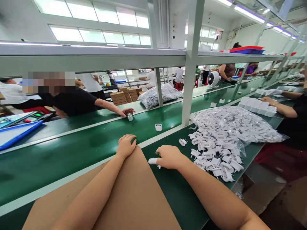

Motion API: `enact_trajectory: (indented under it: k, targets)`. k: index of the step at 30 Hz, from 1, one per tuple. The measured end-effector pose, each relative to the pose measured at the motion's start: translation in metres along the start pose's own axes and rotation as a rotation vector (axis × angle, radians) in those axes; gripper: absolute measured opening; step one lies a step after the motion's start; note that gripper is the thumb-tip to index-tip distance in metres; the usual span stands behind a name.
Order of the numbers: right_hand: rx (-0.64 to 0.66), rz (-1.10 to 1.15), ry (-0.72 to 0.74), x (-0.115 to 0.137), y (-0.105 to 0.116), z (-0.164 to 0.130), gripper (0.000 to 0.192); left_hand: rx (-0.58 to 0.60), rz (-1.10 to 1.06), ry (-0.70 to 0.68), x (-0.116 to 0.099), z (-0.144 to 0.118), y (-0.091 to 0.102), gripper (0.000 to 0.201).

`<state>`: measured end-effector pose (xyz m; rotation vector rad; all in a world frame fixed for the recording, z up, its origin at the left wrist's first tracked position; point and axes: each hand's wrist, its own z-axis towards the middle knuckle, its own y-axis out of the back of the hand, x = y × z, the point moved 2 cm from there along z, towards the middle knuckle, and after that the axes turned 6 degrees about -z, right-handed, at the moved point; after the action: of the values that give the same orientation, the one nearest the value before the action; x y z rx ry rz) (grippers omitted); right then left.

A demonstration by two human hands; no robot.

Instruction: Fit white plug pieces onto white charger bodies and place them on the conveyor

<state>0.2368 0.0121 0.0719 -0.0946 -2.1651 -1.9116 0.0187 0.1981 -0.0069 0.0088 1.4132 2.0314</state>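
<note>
My left hand (125,145) rests with curled fingers on the far corner of a brown cardboard sheet (134,195), holding nothing. My right hand (168,156) lies on the green worktop (177,188), fingers closed on a small white plastic part (153,161). Just right of it lies a loose heap of white plastic parts (216,156), spilling from a clear plastic bag (235,123) full of the same parts. One single white part (182,142) lies apart from the heap.
A green conveyor belt (79,143) runs past the worktop, carrying a white piece (158,127). Across it a person's hand (127,111) touches another white piece (130,117). A grey shelf post (189,80) stands ahead. Another person's arm (280,107) reaches over white boxes (257,106) at right.
</note>
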Motion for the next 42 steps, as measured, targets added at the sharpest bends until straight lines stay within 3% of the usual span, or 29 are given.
enact_trajectory:
  k: [4, 8, 10, 14, 16, 18, 22, 26, 30, 33, 37, 42]
  targets:
    - [0.082, -0.049, 0.158, -0.006, -0.002, -0.002, 0.055, -0.019, 0.11, -0.086, -0.007, -0.004, 0.001, 0.036]
    - [0.079, -0.061, 0.167, -0.008, -0.008, 0.005, 0.046, 0.032, 0.235, -0.279, -0.018, -0.002, 0.001, 0.04]
    - [0.067, -0.056, 0.189, -0.006, -0.011, 0.006, 0.042, 0.042, 0.231, -0.31, -0.027, 0.005, -0.003, 0.044]
    - [-0.043, -0.066, 0.202, -0.003, -0.015, 0.008, 0.043, -0.026, 0.11, -0.071, -0.044, 0.029, -0.022, 0.069]
    - [-0.068, -0.047, 0.2, -0.004, -0.018, 0.009, 0.046, -0.009, 0.053, 0.049, -0.051, 0.042, -0.035, 0.086]
    - [-0.069, -0.024, 0.194, -0.005, -0.021, 0.011, 0.046, 0.036, 0.014, 0.07, -0.057, 0.056, -0.047, 0.094]
    - [-0.053, -0.001, 0.185, -0.007, -0.026, 0.017, 0.046, 0.135, -0.074, -0.017, -0.063, 0.077, -0.058, 0.064]
    - [-0.085, 0.096, 0.119, -0.009, -0.024, 0.02, 0.049, 0.138, -0.122, -0.006, -0.066, 0.077, -0.049, 0.04]
    - [-0.217, 0.269, -0.054, -0.019, -0.021, 0.028, 0.049, 0.059, -0.153, 0.009, -0.064, 0.051, -0.021, 0.039]
    - [-0.307, 0.488, -0.083, -0.025, -0.025, 0.039, 0.038, -0.01, -0.235, -0.115, -0.064, 0.013, 0.01, 0.033]
    - [-0.214, 0.888, 0.051, -0.02, -0.032, 0.046, 0.041, -0.006, -0.335, -0.126, -0.065, -0.05, 0.042, 0.025]
    - [-0.058, 1.087, 0.181, 0.001, -0.03, 0.033, 0.066, 0.078, -0.498, -0.034, -0.062, -0.106, 0.051, 0.026]
